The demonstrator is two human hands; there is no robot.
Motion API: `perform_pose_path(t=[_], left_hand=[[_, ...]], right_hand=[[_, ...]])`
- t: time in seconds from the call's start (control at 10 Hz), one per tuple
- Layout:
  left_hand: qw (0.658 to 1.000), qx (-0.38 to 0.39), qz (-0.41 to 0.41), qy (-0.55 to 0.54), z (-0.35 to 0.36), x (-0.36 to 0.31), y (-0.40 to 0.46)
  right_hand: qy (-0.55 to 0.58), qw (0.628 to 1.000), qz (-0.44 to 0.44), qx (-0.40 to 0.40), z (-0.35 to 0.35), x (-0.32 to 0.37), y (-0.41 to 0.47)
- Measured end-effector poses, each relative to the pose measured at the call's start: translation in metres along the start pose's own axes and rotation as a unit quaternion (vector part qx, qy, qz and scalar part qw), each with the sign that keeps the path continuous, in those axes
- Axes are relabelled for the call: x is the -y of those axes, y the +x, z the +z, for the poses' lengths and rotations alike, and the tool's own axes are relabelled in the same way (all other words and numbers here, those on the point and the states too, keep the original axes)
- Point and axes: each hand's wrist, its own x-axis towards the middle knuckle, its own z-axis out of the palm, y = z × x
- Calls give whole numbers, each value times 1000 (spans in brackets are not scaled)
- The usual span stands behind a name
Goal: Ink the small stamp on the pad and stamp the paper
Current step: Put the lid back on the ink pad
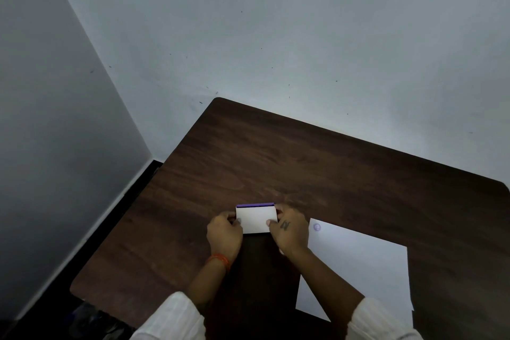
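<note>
A grey wall [55,119] is standing at the far left, meeting a paler wall [303,36] in a corner; a dark strip of floor [82,243] is running down beside the dark wooden table [248,160], which is filling the lower middle and right; an orange thread band [220,259] is circling the left wrist, above a white sleeve [171,317]; the left hand [224,233] is curling its fingers around the left edge of the ink pad [256,219], a small white-lidded case with a purple strip showing along its far edge, and its thumb is pressing on the lid's left side; the pad is sitting on the table between the two hands, its lid appearing down, though whether it is fully closed I cannot tell; no brand or label is showing on the lid; the right hand [289,232] is gripping the pad's right edge, thumb on the lid and fingers wrapped behind, and a dark tattooed mark on its back is looking like a letter, too blurred to read with certainty; further right the white paper [358,265] is lying flat on the table, partly under the right forearm, bearing a round purple stamp mark [317,227] near its far left corner, its lettering too small to read; the small stamp itself is not appearing anywhere.
</note>
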Motion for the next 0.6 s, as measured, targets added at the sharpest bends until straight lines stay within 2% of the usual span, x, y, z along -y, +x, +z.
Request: perform_pose_path(t=[0.3,0.5,0.6], left_hand=[[1000,-2,0,-1,-6,1,5],[1000,13,2,8,-10,0,4],[998,-25,41,33,-11,-4,0]], right_hand=[[2,1000,-28,3,-1,-1,2],[-40,998,-43,29,-8,1,2],[-54,996,-71,-21,-18,9,-4]])
